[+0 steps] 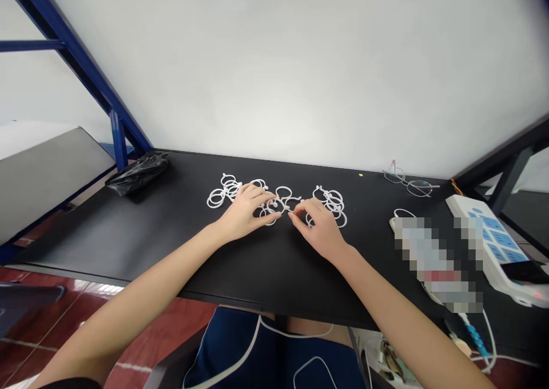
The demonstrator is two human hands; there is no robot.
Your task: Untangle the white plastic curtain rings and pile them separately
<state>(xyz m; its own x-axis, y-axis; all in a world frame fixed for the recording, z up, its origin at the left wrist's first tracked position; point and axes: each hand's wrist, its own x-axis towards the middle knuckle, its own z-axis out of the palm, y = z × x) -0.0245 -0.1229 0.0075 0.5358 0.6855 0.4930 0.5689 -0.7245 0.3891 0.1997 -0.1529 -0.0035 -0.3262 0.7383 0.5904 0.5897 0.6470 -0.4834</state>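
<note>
The left hand (244, 213) is curled over white plastic rings (283, 192) on a black tabletop (257, 263), and the right hand (319, 230) is bent toward them; any grip cannot be told. Interlocked rings could be dragged along by a pull.

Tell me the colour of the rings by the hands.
The plastic rings are white, and they show best in the head view.

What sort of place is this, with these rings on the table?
Probably a small workshop or assembly room, judging by the long black worktable, the blue steel frame beside it, a white power strip, and the loose white plastic rings.
</note>
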